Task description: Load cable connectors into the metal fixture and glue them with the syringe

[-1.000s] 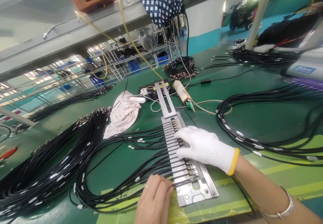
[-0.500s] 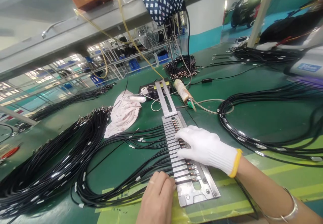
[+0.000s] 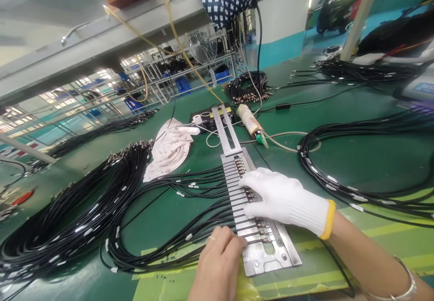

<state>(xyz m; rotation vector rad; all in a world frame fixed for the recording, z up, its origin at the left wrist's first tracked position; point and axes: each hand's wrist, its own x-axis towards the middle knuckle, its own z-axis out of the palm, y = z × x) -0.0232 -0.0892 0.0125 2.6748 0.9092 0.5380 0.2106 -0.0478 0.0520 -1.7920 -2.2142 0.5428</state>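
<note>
A long metal fixture plate [image 3: 252, 265] lies slanted on the bench, with several black cables [image 3: 190, 226] set side by side across its slots. Copper-coloured cable ends [image 3: 260, 225] show along its right part. My left hand [image 3: 219, 262], bare, has its fingers closed at the plate's lower left edge, pinching a black cable there; the fingertips partly hide it. My right hand [image 3: 285, 199], in a white knitted glove with a yellow cuff, rests over the middle of the plate. Its thumb and forefinger are apart, touching the row of cable ends, and it covers several of them.
Large cable bundles lie left [image 3: 81, 215] and right [image 3: 325, 179]. Behind the plate are a pinkish cloth [image 3: 169, 149], a black box [image 3: 200, 122], a wrapped handle tool [image 3: 249, 120] with a cord, and another cable coil [image 3: 247, 86]. A metal shelf beam [image 3: 84, 52] crosses above.
The view has shifted a little. My left hand has moved slightly right, its fingertips now just over the plate's edge. My right hand stays at the same place on the plate.
</note>
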